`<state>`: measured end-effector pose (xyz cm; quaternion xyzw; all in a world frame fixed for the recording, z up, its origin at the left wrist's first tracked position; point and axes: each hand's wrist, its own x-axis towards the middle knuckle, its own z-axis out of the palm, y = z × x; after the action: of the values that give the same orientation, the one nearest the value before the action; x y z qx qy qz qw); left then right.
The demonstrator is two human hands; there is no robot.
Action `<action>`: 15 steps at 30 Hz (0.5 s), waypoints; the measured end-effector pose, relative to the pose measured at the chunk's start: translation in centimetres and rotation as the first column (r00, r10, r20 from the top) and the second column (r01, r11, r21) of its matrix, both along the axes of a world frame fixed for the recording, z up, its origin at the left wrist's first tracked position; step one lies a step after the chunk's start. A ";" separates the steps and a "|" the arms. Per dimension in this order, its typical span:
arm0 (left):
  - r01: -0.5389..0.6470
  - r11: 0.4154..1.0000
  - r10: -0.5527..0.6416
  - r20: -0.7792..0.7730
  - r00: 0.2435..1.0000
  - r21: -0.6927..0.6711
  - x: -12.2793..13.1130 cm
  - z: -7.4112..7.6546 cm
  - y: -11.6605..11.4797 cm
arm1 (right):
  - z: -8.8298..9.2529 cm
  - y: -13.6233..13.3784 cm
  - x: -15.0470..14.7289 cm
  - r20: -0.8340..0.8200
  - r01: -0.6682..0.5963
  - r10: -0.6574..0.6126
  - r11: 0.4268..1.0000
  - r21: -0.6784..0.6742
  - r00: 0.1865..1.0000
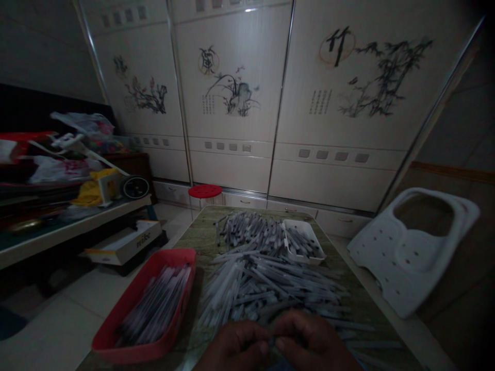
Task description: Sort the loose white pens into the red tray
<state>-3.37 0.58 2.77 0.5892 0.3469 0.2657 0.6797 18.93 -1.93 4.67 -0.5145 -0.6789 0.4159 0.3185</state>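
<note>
My left hand [236, 344] and my right hand [309, 336] meet at the bottom middle, over the near edge of the table. Both are closed, thumbs and fingers pinching a small dark piece [273, 340] at their tips; most of it is hidden and its kind is unclear. Just beyond them spreads a heap of clear, slim pen-like tubes [278, 281]. Farther back lies a pile of shorter grey, dark-ended pen-like pieces [249, 229]. More of these fill a white tray [305, 260] at the right.
On the table's left side stands a red plastic basket [181, 309] holding many thin, pen-like sticks. Behind the table are a red stool [205, 191] and sliding cupboard doors. A white plastic seat-like panel [410, 252] leans at the right. A cluttered bench [77, 226] stands left.
</note>
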 end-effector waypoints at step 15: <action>0.049 0.950 0.005 -0.172 0.985 0.309 0.4 0.7 -0.1 | -0.7 -0.5 -1.0 0.110 0.120 -0.124 0.992 0.041 0.986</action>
<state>-2.94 0.49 3.43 0.7135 0.3512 0.2580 0.5487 17.90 -2.47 3.93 -0.5723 -0.6698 0.3544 0.3133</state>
